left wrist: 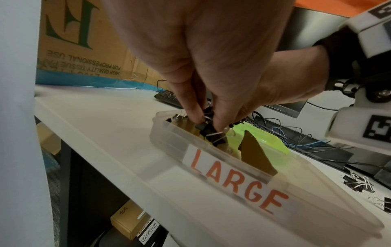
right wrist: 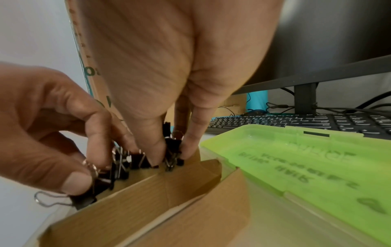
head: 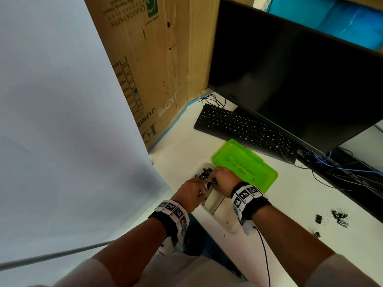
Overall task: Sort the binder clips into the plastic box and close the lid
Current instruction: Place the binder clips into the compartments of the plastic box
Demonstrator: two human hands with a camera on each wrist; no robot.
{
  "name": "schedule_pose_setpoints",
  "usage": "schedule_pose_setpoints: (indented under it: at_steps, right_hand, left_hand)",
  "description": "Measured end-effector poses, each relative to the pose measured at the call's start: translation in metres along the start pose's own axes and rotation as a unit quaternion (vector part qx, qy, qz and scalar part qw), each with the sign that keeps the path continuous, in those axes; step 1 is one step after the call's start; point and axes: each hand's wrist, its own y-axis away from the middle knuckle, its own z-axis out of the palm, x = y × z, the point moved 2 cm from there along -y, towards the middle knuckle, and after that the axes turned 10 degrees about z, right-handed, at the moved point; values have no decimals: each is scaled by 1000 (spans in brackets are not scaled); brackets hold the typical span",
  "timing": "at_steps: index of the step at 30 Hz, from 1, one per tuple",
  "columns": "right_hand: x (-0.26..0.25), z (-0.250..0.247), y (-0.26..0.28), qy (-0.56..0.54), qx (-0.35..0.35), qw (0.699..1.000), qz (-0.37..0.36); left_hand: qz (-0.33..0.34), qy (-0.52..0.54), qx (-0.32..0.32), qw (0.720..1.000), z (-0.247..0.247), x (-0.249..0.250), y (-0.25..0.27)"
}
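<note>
Down at the near edge of a white desk point(head: 279, 195), both hands over a translucent plastic box point(left wrist: 317, 215) labelled "LARGE" in orange, its bright green lid point(head: 244, 165) swung open and lying flat toward a black keyboard point(head: 244, 127). Left hand point(head: 191, 190) pinching black binder clips point(right wrist: 101, 177) with wire handles between thumb and fingers at the box's far end. Right hand point(head: 222, 179) likewise clenched on a black clip point(right wrist: 172, 150), held between thumb and fingertip just above brown cardboard dividers point(right wrist: 148, 200) set inside the box. More clips heaped in the far compartment point(head: 204, 172), touching the fingers. Loose black clips point(head: 336, 218) scattered on the desk well off to the right, apart from the box. Behind the keyboard, a large dark monitor point(head: 300, 79) on a stand, with tangled black and blue cables point(head: 348, 168) trailing beside it. To the left, a tall printed cardboard carton point(head: 155, 69) standing on the desk against a pale wall panel point(head: 62, 100). Tagged black wristbands point(head: 247, 196) on both wrists. Under the desk, small labelled boxes point(left wrist: 135, 224), partly visible.
</note>
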Motion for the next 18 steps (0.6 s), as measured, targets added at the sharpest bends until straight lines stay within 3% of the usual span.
schedule_pose_setpoints:
  at_steps: [18]
  right_hand:
    - [8, 0, 1, -74, 29, 995, -55]
  left_hand:
    - [-14, 23, 11, 1000, -5, 8, -1]
